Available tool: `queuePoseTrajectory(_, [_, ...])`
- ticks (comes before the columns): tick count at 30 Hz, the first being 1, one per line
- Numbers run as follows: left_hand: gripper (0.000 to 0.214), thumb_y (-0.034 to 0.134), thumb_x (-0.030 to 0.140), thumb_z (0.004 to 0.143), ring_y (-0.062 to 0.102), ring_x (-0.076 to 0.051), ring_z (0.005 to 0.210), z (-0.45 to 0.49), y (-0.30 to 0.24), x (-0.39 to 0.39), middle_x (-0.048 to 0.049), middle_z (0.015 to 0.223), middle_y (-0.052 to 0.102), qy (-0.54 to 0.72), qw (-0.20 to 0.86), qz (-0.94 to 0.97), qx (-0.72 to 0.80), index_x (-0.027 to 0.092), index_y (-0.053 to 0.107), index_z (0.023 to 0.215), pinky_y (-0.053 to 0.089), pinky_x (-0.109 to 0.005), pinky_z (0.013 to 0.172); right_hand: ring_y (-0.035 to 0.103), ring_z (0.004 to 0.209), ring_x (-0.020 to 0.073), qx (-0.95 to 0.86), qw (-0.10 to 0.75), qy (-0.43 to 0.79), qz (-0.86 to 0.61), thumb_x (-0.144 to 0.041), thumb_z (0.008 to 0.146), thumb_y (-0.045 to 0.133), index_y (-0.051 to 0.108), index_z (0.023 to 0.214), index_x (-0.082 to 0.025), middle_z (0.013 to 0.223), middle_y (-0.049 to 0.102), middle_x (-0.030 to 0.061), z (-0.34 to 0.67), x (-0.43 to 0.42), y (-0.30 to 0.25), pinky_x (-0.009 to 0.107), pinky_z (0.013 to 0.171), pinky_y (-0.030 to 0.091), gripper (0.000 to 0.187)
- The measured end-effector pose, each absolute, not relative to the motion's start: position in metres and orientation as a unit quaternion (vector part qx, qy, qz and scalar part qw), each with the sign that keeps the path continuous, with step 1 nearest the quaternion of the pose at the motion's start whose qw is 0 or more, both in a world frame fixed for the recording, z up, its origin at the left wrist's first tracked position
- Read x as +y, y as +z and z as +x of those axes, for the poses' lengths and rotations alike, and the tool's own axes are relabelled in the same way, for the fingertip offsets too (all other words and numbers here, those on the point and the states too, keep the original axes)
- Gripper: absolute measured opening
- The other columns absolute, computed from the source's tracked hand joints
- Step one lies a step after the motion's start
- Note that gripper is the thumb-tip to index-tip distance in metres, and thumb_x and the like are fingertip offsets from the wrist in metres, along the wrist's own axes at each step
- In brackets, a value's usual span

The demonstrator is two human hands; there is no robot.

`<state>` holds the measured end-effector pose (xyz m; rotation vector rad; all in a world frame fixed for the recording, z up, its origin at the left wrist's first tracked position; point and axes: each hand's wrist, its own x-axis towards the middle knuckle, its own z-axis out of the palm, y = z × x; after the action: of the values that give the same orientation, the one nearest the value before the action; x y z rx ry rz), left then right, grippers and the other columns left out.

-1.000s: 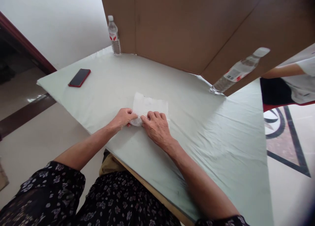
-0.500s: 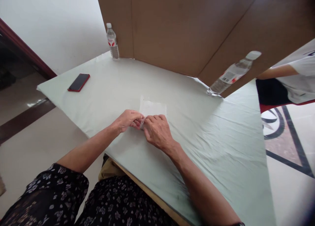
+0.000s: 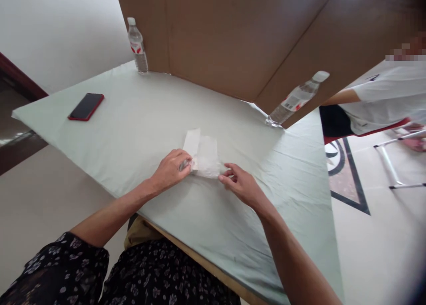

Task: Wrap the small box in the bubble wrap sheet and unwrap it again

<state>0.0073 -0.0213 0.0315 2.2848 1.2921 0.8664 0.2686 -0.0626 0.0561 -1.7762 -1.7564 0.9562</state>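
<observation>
A thin white sheet, like a plastic bag or tissue [image 3: 203, 154], lies partly folded on the pale green tablecloth [image 3: 140, 119]. My left hand [image 3: 171, 170] is closed, pinching the sheet's near left corner between thumb and fingers. My right hand [image 3: 241, 185] pinches the sheet's near right corner, fingers curled. The sheet stretches between the two hands.
A red-cased phone [image 3: 85, 106] lies at the table's far left. One water bottle [image 3: 137, 45] stands at the back; another water bottle [image 3: 294, 99] leans against the tall cardboard screen [image 3: 233, 34]. Another person in a white shirt [image 3: 379, 101] sits at the right.
My right hand has moved rightward away from my left, drawing the sheet's near edge out between them. The sheet's far part now looks narrower and folded. The camera shifted.
</observation>
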Motion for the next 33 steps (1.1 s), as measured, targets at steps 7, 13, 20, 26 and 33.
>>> queuePoseTrajectory(7, [0.024,0.061,0.019,0.087,0.062,-0.025,0.105,0.006,0.029,-0.020,-0.0088,0.111,0.072,0.298,0.135,0.823,0.465,0.020,0.070,0.109,0.050,-0.041,0.095,0.066,0.055,0.0185,-0.506,0.305,0.502,-0.632,-0.042,0.087,0.067,0.031,0.153,-0.016,0.084,0.068,0.0052,0.230,-0.041,0.041,0.027,0.042,0.049,0.080])
queuePoseTrajectory(13, [0.020,0.062,0.021,0.087,0.058,-0.024,0.096,0.006,0.026,-0.018,-0.0104,0.110,0.067,0.309,0.083,0.833,0.451,0.019,0.073,0.104,0.050,-0.038,0.089,0.057,0.056,0.0168,-0.550,0.324,0.367,-0.676,-0.040,0.080,0.069,0.031,0.155,-0.010,0.081,0.066,0.0034,0.215,-0.029,0.030,0.030,0.053,0.048,0.089])
queuePoseTrajectory(20, [0.017,0.059,0.021,0.088,0.061,-0.019,0.089,0.007,0.031,-0.014,-0.0084,0.104,0.062,0.274,0.125,0.850,0.432,0.019,0.071,0.100,0.053,-0.031,0.079,0.052,0.060,0.0158,-0.648,0.297,0.202,-0.672,-0.026,0.078,0.056,0.039,0.151,-0.012,0.063,0.052,-0.0071,0.197,-0.031,0.041,0.030,0.067,0.041,0.077])
queuePoseTrajectory(26, [0.017,0.060,0.019,0.085,0.062,-0.019,0.087,0.011,0.033,-0.012,-0.0096,0.107,0.060,0.231,0.158,0.843,0.460,0.018,0.069,0.100,0.054,-0.031,0.078,0.058,0.065,0.0172,-0.606,0.368,0.293,-0.641,-0.034,0.083,0.056,0.037,0.151,-0.009,0.065,0.058,-0.0050,0.182,-0.028,0.048,0.030,0.066,0.047,0.075])
queuePoseTrajectory(33, [0.030,0.061,0.020,0.082,0.062,-0.020,0.091,0.010,0.028,-0.012,-0.0078,0.105,0.061,0.294,0.253,0.808,0.443,0.018,0.064,0.112,0.054,-0.033,0.081,0.063,0.066,0.0155,-0.601,0.363,0.380,-0.602,-0.042,0.088,0.057,0.036,0.151,-0.012,0.100,0.074,0.0081,0.171,-0.037,0.045,0.030,0.064,0.052,0.073])
